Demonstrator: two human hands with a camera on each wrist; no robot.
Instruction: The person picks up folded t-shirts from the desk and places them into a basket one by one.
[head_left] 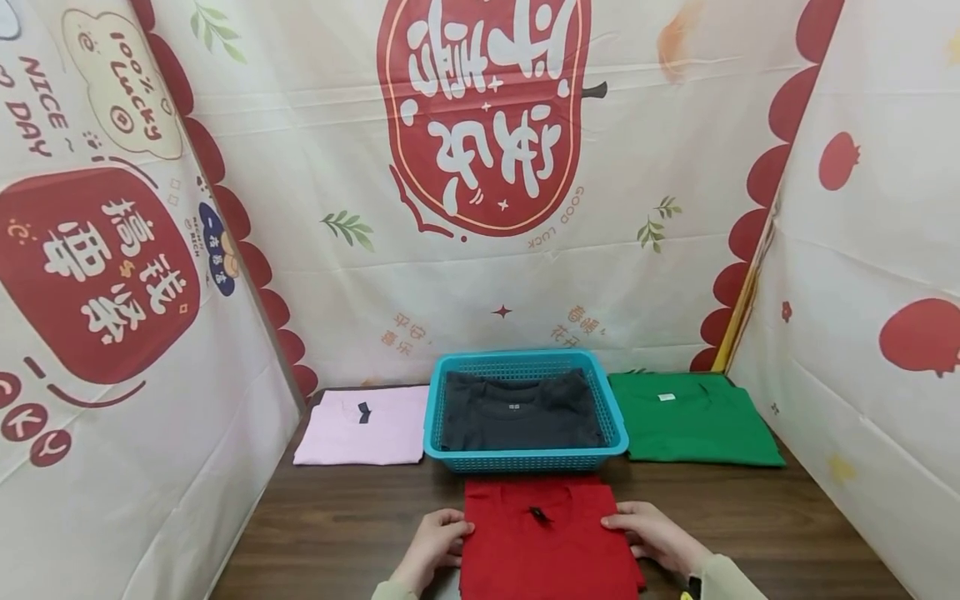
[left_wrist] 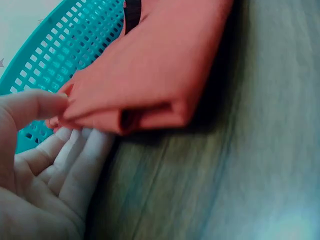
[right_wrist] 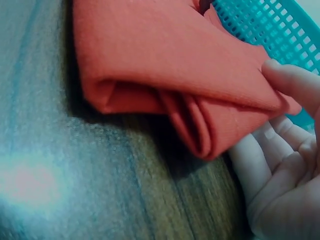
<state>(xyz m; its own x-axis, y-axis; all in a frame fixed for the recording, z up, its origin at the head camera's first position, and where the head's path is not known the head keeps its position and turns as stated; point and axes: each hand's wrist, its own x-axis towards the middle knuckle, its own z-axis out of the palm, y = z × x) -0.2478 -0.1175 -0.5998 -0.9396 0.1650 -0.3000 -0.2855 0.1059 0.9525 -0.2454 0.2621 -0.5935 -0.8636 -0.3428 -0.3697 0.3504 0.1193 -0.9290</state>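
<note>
A folded red T-shirt (head_left: 551,542) lies in front of the basket, its neckline and dark label facing up. My left hand (head_left: 438,542) pinches its left edge, thumb on top and fingers underneath, as the left wrist view shows with the thumb and fingers (left_wrist: 80,170) at the folded layers. On the opposite edge, my right hand (head_left: 654,533) grips the shirt the same way; in the right wrist view its thumb (right_wrist: 290,80) presses the top layer. Just behind stands a turquoise basket (head_left: 525,461) holding a folded dark grey shirt (head_left: 517,425).
A folded pink shirt (head_left: 363,433) lies left of the basket, and a folded green shirt (head_left: 697,425) lies to its right. All rest on a brown wooden table (head_left: 337,525). Printed cloth walls (head_left: 480,283) enclose the table's back and sides.
</note>
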